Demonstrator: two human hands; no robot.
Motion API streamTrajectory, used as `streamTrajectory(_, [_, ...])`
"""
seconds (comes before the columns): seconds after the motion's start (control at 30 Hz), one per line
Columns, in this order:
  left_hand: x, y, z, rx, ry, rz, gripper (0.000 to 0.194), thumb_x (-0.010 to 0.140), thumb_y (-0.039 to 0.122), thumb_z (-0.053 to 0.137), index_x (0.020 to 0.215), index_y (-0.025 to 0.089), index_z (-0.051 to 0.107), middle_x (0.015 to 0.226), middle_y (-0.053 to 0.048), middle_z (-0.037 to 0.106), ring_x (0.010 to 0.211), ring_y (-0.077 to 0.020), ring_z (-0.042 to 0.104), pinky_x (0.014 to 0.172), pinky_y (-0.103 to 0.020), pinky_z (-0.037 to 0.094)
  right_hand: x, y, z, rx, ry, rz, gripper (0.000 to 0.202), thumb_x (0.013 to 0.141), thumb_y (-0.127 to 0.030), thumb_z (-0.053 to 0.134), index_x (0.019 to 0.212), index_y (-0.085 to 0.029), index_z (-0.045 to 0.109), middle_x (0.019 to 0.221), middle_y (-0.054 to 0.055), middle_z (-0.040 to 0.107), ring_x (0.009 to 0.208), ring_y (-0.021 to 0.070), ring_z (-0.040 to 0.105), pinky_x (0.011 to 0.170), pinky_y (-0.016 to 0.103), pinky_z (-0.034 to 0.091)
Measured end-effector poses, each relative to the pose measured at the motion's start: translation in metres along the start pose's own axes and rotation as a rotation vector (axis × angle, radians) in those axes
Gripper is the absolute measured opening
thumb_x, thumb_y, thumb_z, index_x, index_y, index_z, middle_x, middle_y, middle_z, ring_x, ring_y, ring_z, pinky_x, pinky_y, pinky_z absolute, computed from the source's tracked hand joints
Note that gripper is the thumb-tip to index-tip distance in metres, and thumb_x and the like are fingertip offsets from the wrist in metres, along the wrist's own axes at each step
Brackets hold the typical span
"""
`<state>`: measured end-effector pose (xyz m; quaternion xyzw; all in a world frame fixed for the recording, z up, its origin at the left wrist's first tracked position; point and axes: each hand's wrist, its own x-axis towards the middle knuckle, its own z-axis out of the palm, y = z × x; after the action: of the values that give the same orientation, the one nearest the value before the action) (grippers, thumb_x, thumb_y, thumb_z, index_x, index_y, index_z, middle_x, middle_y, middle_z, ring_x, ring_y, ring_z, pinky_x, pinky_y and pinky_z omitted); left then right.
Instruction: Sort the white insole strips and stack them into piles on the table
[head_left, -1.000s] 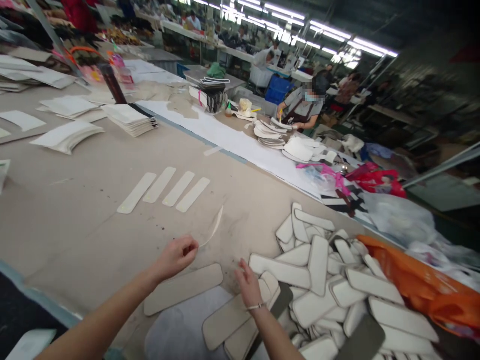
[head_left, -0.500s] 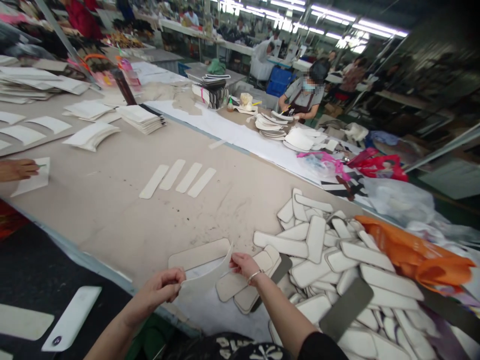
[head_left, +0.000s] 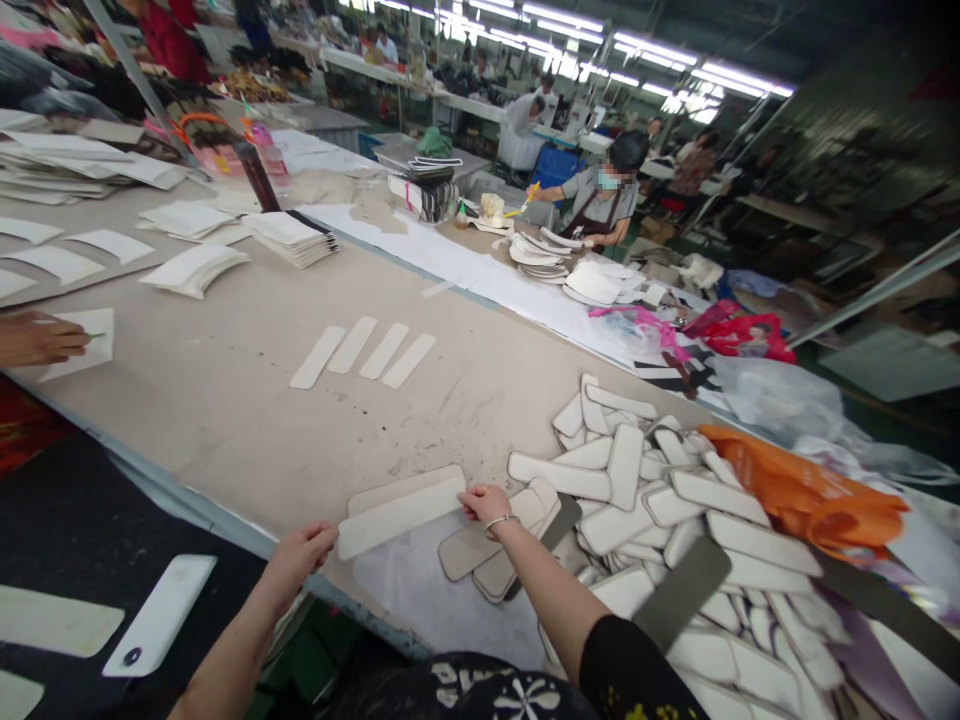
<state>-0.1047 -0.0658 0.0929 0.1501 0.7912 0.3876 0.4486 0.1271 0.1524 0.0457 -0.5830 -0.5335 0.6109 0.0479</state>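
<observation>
My left hand (head_left: pixel 300 562) pinches the left end of a long off-white strip (head_left: pixel 403 512) with rounded corners. At the strip's far right corner, the fingertips of my right hand (head_left: pixel 486 506) are closed on it. The strip lies almost flat over a similar beige panel (head_left: pixel 375 488), whose upper edge shows behind it. White paper (head_left: pixel 450 610) covers the table just below. Right of my right hand, a few beige panels (head_left: pixel 471 545) overlap one another, with a dark grey piece (head_left: pixel 562 530) under them.
A large heap of rounded white pieces (head_left: pixel 630 465) fills the right side, beside an orange bag (head_left: pixel 810 495). Several pale strips (head_left: pixel 386 350) lie mid-table. Another person's hand (head_left: pixel 41 340) holds a sheet at left. A masked person (head_left: pixel 600 195) works across the table.
The strip, curved and raised before, is now stretched straight and laid over the beige panel. My left hand has moved left and my right hand slightly up. The masked person has raised a yellow-handled brush.
</observation>
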Motion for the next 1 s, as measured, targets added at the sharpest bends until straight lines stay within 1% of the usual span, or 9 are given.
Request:
streamTrajectory(0.07, [0.017,-0.006,0.001,0.136,0.055,0.001,0.032,0.065,0.048,0.05,0.064,0.017,0.055,0.046,0.005,0.041,0.044,-0.0106,0.037,0.045,-0.022,0.027,0.009,-0.006,0.004,-0.077,0.025,-0.009,0.012,0.072,-0.028,0.067,0.067,-0.017,0.064,0.056,0.0,0.063,0.05,0.0113,0.057,0.052,0.021,0.047])
streamTrajectory(0.13, [0.033,-0.009,0.002,0.237,0.076,0.0,0.029,0.067,0.045,0.047,0.062,0.017,0.055,0.045,0.004,0.044,0.045,-0.0121,0.041,0.045,-0.023,0.03,0.018,-0.012,0.007,-0.151,0.048,-0.014,0.013,0.073,-0.029,0.066,0.068,-0.017,0.065,0.059,0.001,0.065,0.051,0.0114,0.058,0.051,0.02,0.046])
streamTrajectory(0.3, [0.066,-0.011,0.005,0.367,0.068,-0.014,0.021,0.07,0.033,0.046,0.063,0.018,0.058,0.047,0.001,0.051,0.05,-0.0147,0.05,0.049,-0.024,0.035,0.039,-0.014,0.009,-0.335,0.089,-0.02,0.016,0.073,-0.033,0.064,0.068,-0.018,0.068,0.06,0.002,0.067,0.052,0.0124,0.059,0.052,0.021,0.043])
streamTrajectory(0.43, [0.083,-0.011,0.008,0.495,0.065,0.006,0.019,0.071,0.029,0.048,0.063,0.018,0.06,0.053,-0.002,0.057,0.056,-0.0168,0.055,0.054,-0.025,0.037,0.046,-0.009,0.009,-0.459,0.111,-0.017,0.018,0.073,-0.035,0.063,0.068,-0.019,0.069,0.062,0.002,0.068,0.057,0.0137,0.061,0.057,0.022,0.043])
streamTrajectory(0.6, [0.09,-0.009,0.01,0.618,0.054,0.051,0.021,0.074,0.027,0.046,0.066,0.018,0.063,0.063,-0.006,0.063,0.066,-0.0199,0.058,0.058,-0.027,0.036,0.049,-0.004,0.013,-0.552,0.141,-0.016,0.025,0.076,-0.041,0.059,0.067,-0.02,0.07,0.063,0.002,0.069,0.059,0.0132,0.061,0.058,0.021,0.041])
streamTrajectory(0.7, [0.089,-0.008,0.011,0.659,0.044,0.067,0.023,0.076,0.026,0.043,0.066,0.017,0.063,0.067,-0.007,0.065,0.069,-0.0204,0.059,0.06,-0.027,0.036,0.05,-0.003,0.014,-0.597,0.15,-0.02,0.026,0.075,-0.041,0.059,0.066,-0.02,0.07,0.061,0.002,0.068,0.059,0.0137,0.061,0.057,0.022,0.04])
streamTrajectory(0.83, [0.086,-0.006,0.011,0.682,0.044,0.064,0.025,0.077,0.025,0.043,0.07,0.017,0.065,0.07,-0.007,0.067,0.074,-0.0206,0.06,0.064,-0.027,0.037,0.051,-0.003,0.014,-0.648,0.16,-0.041,0.025,0.075,-0.042,0.06,0.068,-0.02,0.07,0.063,0.002,0.068,0.063,0.0157,0.062,0.058,0.023,0.04])
streamTrajectory(1.0, [0.084,-0.008,0.012,0.686,0.041,0.053,0.025,0.08,0.034,0.047,0.077,0.017,0.066,0.077,-0.007,0.068,0.077,-0.0194,0.061,0.067,-0.026,0.038,0.051,-0.005,0.013,-0.694,0.155,-0.073,0.024,0.074,-0.043,0.061,0.069,-0.022,0.071,0.067,0.002,0.07,0.07,0.0176,0.063,0.061,0.024,0.04])
